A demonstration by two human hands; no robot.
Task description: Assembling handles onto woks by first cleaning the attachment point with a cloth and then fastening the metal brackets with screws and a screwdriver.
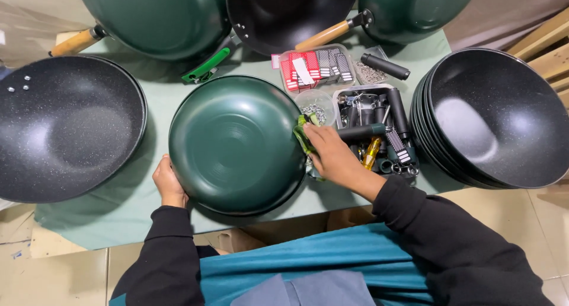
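A dark green wok (234, 143) lies upside down on the pale green table cover (130, 205) in front of me. My left hand (168, 181) grips its rim at the lower left. At the wok's right edge, my right hand (332, 155) presses a green cloth (303, 131) against the rim. Both sleeves are black.
A black speckled wok (62, 125) sits at left, a stack of black woks (498, 116) at right. Three woks with wooden handles (323, 34) stand at the back. Trays of tools and fittings (379, 128), red and black tags (314, 66) and a black handle (385, 66) lie beside my right hand.
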